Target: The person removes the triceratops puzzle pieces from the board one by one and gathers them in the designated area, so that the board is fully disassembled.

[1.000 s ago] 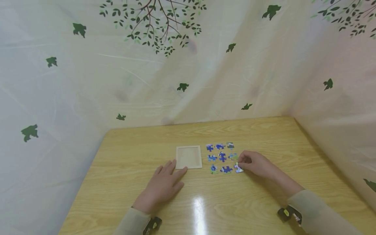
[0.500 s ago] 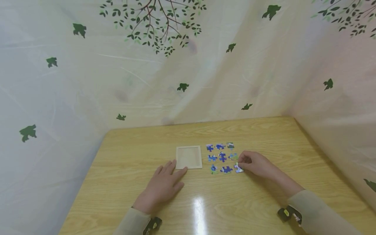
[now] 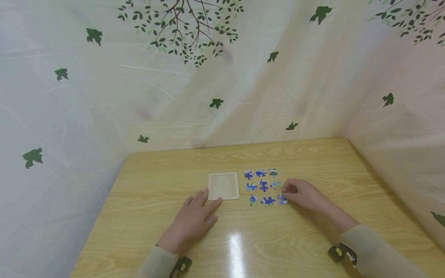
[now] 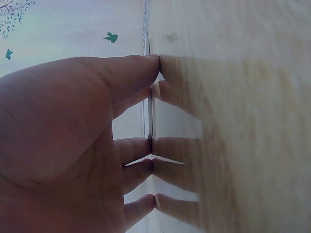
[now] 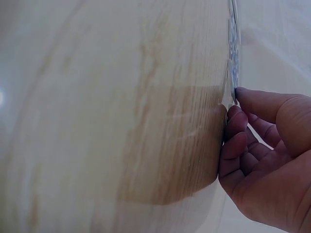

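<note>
My left hand (image 3: 191, 218) lies palm down on the table, fingers spread, with fingertips touching the near left corner and near edge of a square wooden puzzle tray (image 3: 238, 186). In the left wrist view the fingertips rest on the surface. To the right of the tray, several jigsaw pieces (image 3: 263, 186) in blue, purple and green are laid in rows. My right hand (image 3: 306, 195) pinches the near right puzzle piece (image 3: 282, 201) by its edge between thumb and index finger. Its other fingers curl against the table in the right wrist view.
The wooden table (image 3: 156, 170) is glossy and reflects a bright strip near its front. Pale curtains (image 3: 167, 104) with leaf and branch prints stand along the back and both sides. A dark wrist camera (image 3: 336, 253) sits at the right cuff.
The pinched puzzle piece looks less whitish and bluer than before, as if its tilt shifted slightly. Both hands stay in the same place.
</note>
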Motion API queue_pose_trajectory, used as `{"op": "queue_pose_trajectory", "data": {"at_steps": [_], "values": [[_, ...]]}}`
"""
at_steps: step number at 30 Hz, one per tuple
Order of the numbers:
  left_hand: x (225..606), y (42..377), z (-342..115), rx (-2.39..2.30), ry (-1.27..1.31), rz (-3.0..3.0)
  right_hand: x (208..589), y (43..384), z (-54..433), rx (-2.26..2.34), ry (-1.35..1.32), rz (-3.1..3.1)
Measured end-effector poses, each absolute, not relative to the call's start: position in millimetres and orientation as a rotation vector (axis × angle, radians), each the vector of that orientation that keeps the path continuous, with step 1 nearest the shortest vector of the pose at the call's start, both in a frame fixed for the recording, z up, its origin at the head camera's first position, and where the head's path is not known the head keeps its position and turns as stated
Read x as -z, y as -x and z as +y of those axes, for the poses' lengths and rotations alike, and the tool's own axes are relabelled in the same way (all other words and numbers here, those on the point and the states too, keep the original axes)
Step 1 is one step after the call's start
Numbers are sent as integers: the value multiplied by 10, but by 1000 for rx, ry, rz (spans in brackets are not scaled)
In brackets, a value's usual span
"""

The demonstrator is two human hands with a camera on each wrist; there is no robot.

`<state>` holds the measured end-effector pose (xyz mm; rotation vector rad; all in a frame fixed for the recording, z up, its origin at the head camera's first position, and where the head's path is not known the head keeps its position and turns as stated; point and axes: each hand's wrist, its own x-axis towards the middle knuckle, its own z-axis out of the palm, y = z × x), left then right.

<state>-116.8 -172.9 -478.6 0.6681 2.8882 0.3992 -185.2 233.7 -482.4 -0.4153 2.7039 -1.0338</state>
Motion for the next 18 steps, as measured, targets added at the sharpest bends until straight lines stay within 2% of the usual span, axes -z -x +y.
{"op": "queue_pose_trajectory", "data": {"at_steps": [18], "values": [[4758, 1162, -1729, -413, -669, 2873, 4829, 1837, 2334, 1022, 401, 2717]]}}
